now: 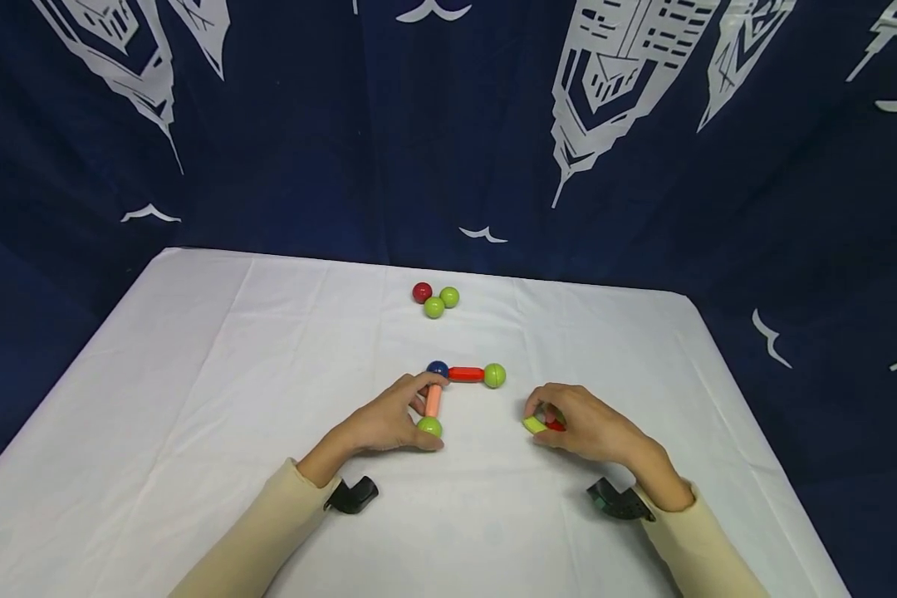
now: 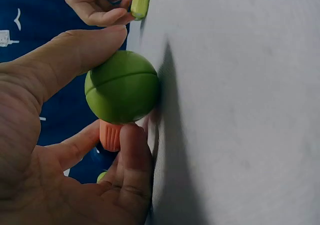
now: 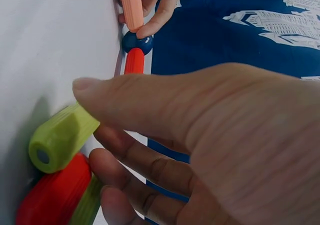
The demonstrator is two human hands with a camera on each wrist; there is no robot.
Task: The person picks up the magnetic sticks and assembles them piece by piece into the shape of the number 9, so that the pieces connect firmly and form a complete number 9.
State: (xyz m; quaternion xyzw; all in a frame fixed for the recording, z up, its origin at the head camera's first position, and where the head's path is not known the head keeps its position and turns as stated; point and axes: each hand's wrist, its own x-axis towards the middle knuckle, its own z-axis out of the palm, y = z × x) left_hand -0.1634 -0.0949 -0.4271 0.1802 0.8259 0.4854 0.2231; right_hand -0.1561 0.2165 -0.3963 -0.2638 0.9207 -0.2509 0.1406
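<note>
A magnetic ball-and-rod L shape lies on the table. Its blue ball (image 1: 437, 368) is the corner, joined by a salmon rod (image 1: 433, 402) to a near green ball (image 2: 122, 87) and by a red rod (image 1: 467, 374) to a right-hand green ball (image 1: 495, 375). My left hand (image 1: 389, 419) grips the salmon side, thumb at the near green ball and a finger at the blue one. To the right, my right hand (image 1: 590, 423) pinches a yellow-green rod (image 3: 62, 137). Beside it are a second red rod (image 3: 55, 195) and another green rod (image 3: 86, 207), partly hidden.
Behind the L shape, a dark red ball (image 1: 422, 292) and two green balls (image 1: 434, 307) sit close together towards the far edge. A white cloth covers the table (image 1: 284, 332). A dark blue printed curtain (image 1: 448, 124) hangs behind it.
</note>
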